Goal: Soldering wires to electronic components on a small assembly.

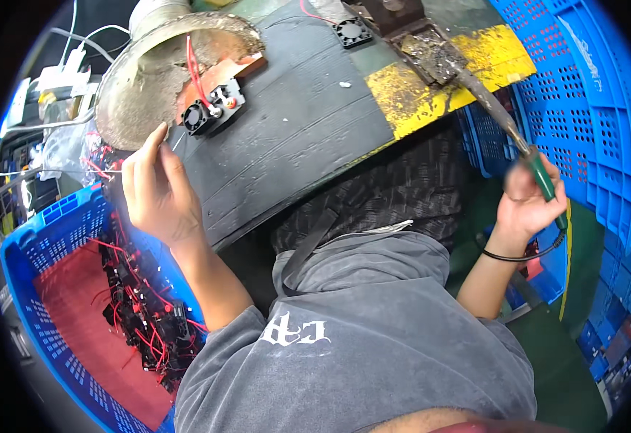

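My left hand (158, 189) is closed in a pinch on a thin solder wire (63, 172), which runs off to the left. Just beyond its fingertips stands a small black fan (194, 117) with red wires, beside a small part with metal contacts (227, 99), on an orange-brown piece (247, 66). On the right, my right hand (528, 202) grips the green handle of a soldering iron (541, 175). The iron's long metal shaft points up and left, its far end at a dirty metal tray (431, 59) filled with crusty residue.
A large funnel-shaped metal hood (131, 108) stands at the table's left. Another small fan (351, 33) lies at the far side of the dark table (294, 123). A blue crate (49, 310) at left holds several wired black parts; blue crates (568, 108) stand at right.
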Demonstrator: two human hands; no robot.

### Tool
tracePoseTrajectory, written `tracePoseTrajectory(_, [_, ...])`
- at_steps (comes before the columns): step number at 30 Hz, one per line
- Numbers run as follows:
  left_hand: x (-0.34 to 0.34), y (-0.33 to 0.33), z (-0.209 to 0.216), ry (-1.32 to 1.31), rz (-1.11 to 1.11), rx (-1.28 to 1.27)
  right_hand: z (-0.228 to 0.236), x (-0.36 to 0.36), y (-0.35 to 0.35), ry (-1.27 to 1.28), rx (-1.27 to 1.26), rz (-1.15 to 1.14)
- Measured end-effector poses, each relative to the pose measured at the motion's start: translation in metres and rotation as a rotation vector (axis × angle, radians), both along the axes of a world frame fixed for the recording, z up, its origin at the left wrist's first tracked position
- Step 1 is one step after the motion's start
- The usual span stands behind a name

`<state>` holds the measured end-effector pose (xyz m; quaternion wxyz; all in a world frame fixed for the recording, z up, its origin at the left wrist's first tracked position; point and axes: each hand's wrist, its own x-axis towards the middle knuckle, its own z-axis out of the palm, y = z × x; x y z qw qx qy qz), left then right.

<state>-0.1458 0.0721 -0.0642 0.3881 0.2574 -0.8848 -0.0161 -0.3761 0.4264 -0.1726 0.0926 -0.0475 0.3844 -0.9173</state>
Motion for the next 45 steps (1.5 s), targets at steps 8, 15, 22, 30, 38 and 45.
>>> tracePoseTrajectory(8, [-0.02, 0.049, -0.021, -0.015, -0.238, 0.162, -0.01, -0.005, 0.003, -0.107, -0.033, -0.005])
tracePoseTrajectory(15, [-0.055, 0.12, -0.06, -0.008, -0.72, 0.431, -0.014, -0.01, 0.012, -0.088, -0.053, 0.091])
tracePoseTrajectory(22, [-0.095, 0.192, -0.085, -0.205, -1.044, 0.788, -0.02, -0.009, 0.011, -0.107, -0.045, 0.081])
tracePoseTrajectory(30, [-0.135, 0.236, -0.114, -0.319, -0.888, 1.489, -0.026, 0.001, 0.015, -0.061, 0.16, -0.054])
tracePoseTrajectory(38, [-0.148, 0.253, -0.093, -0.194, -0.872, 1.757, -0.025, 0.013, 0.035, 0.282, 0.515, -0.109])
tracePoseTrajectory(45, [-0.153, 0.266, -0.085, -0.059, -0.843, 1.882, -0.032, 0.012, 0.043, 0.372, 0.465, -0.136])
